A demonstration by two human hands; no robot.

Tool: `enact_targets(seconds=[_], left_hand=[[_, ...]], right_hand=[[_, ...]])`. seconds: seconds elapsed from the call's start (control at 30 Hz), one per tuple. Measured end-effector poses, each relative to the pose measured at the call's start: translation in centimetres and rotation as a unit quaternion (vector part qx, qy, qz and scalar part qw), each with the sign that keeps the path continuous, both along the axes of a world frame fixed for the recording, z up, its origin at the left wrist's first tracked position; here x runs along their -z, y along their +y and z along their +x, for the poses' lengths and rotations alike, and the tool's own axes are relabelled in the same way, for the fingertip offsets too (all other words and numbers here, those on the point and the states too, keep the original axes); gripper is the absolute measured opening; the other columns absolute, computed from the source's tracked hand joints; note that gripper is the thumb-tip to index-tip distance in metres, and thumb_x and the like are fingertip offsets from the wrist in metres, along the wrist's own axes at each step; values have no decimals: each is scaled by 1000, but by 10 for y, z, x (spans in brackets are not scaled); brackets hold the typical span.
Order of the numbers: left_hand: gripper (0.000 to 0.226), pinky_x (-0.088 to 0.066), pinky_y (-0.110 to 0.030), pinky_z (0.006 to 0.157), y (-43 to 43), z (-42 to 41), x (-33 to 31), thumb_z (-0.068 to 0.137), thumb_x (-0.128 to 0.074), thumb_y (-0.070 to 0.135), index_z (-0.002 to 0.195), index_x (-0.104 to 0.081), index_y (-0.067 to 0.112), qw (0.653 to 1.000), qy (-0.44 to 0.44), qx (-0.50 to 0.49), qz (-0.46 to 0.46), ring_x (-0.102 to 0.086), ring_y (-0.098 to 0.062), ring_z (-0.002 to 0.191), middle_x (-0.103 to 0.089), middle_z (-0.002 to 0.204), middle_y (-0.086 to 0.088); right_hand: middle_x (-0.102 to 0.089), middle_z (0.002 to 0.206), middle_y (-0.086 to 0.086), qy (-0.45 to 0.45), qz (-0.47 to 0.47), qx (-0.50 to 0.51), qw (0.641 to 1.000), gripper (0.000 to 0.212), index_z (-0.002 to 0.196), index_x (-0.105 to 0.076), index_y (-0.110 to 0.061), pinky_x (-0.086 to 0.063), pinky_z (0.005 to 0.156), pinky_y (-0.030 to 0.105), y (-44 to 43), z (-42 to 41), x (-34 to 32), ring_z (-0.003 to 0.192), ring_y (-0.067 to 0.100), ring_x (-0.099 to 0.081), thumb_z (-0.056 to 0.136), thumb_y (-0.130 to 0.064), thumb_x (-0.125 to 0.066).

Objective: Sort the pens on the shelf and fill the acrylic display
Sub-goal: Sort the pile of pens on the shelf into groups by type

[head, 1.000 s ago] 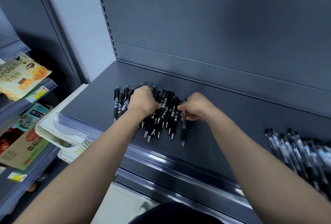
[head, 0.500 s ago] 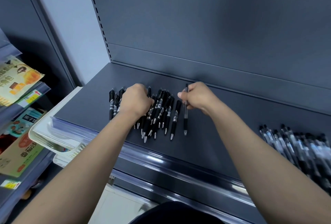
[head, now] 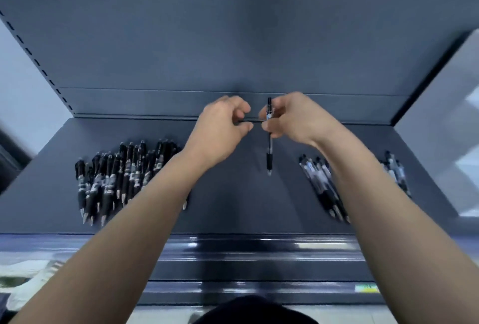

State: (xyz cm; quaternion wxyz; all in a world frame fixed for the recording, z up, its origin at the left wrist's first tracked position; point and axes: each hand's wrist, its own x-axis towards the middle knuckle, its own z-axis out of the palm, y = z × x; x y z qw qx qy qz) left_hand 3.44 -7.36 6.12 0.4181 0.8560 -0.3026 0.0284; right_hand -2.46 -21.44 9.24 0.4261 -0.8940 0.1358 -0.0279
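My right hand (head: 293, 119) pinches a single pen (head: 269, 158) with a clear barrel and black grip. The pen hangs upright, tip down, above the middle of the dark grey shelf (head: 233, 207). My left hand (head: 220, 129) hovers just left of it, loosely curled, thumb and forefinger apart, holding nothing. A pile of black pens (head: 116, 176) lies on the shelf's left part, tips toward me. A second group of clear-barrel pens (head: 321, 186) lies on the right, partly hidden by my right forearm, with a few more pens (head: 396, 173) beyond it. No acrylic display is in view.
The shelf's upright back panel (head: 233, 38) rises behind the hands. A glossy price rail (head: 233, 246) runs along the front edge. White items (head: 26, 277) show blurred at the lower left. A pale side wall (head: 453, 142) bounds the shelf on the right.
My right hand lifted one pen off the black pile and carried it rightward to the shelf's middle. My left hand left the pile and rose beside it. The view swung right.
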Motion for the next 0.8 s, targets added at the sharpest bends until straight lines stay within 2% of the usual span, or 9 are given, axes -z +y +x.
enact_targets(seconds=[0.17,0.37,0.47,0.53,0.6,0.67,0.73,0.8], left_hand=[[29,-43,-14,73,-56,-28,7,78,-74,21,104,-62,20,990,93,103,-6,-56,-4,79,-62,91,6],[25,-42,-17,67,-112,-61,16,74,-77,16,88,-58,25,966,182,185,-14,-57,-3,66,-67,84,0],[22,-48,-24,68,-131,-71,20,76,-74,12,91,-60,17,964,191,184,-6,-59,-8,65,-65,77,1],[21,-56,-34,70,-140,-76,24,78,-72,6,92,-58,11,958,231,171,-14,-61,-17,65,-64,78,-5],[22,-58,-33,65,-146,-80,28,79,-71,2,94,-56,7,951,273,146,-14,-61,-19,61,-62,79,-9],[26,-59,-31,62,-150,-82,34,79,-72,2,98,-54,5,945,307,116,9,-62,-19,61,-59,81,-9],[32,-59,-31,61,-151,-86,41,78,-74,4,101,-51,4,938,336,81,42,-62,-20,61,-56,81,-9],[31,-58,-28,56,-153,-90,46,77,-75,5,93,-48,7,933,349,54,70,-61,-19,57,-55,80,-9]], right_hand=[[-54,68,-2,-14,16,67,998,17,101,-63,9,-51,64,17,-52,-38,-2,61,8,-53,85,3,-59],[-60,79,9,-28,36,78,996,15,101,-62,7,-53,67,19,-92,-73,0,66,13,-57,87,4,-59],[-58,83,16,-27,42,67,997,15,101,-61,10,-55,69,19,-107,-83,3,71,17,-59,87,6,-59],[-57,83,17,-21,37,67,997,17,101,-59,13,-57,78,30,-118,-87,6,75,20,-59,86,5,-60],[-61,82,15,-16,24,82,996,19,104,-61,6,-55,86,40,-130,-90,9,75,21,-59,85,3,-61],[-64,84,10,-11,8,99,995,25,112,-61,-3,-55,85,36,-141,-93,12,75,19,-62,87,-2,-61],[-65,88,8,-7,4,101,995,25,114,-61,-5,-55,82,33,-150,-95,17,74,18,-65,89,-6,-61],[-66,93,6,1,2,98,995,23,112,-63,-7,-56,82,32,-156,-97,22,72,16,-65,89,-10,-62]])
